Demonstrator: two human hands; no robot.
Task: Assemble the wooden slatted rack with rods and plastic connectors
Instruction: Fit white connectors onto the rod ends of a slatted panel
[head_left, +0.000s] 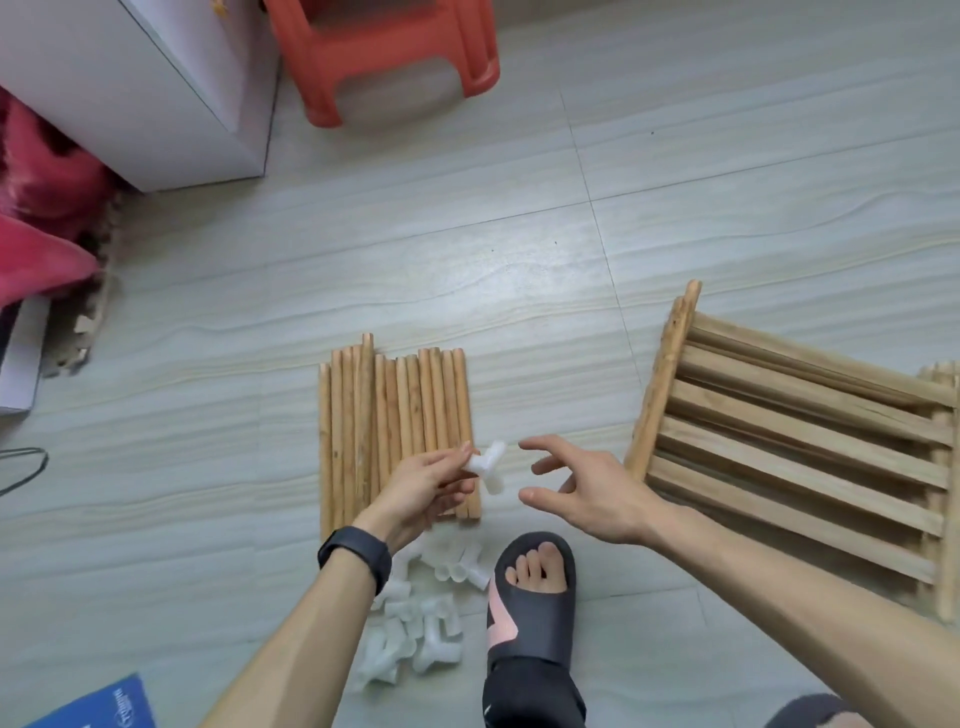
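Observation:
My left hand (423, 483) pinches a white plastic connector (488, 466) by one of its arms, just above the near ends of the wooden rods (395, 415), which lie side by side on the floor. My right hand (582, 488) hovers a little to the right of the connector, fingers spread, holding nothing. A pile of several more white connectors (415, 618) lies on the floor below my left wrist. Stacked wooden slatted panels (795, 452) rest on the floor at the right.
My foot in a black sandal (530, 597) stands right of the connector pile. A red plastic stool (384, 57) and a white cabinet (130, 88) are at the back. Red fabric (41, 208) lies far left, a blue booklet (104, 701) at the bottom left.

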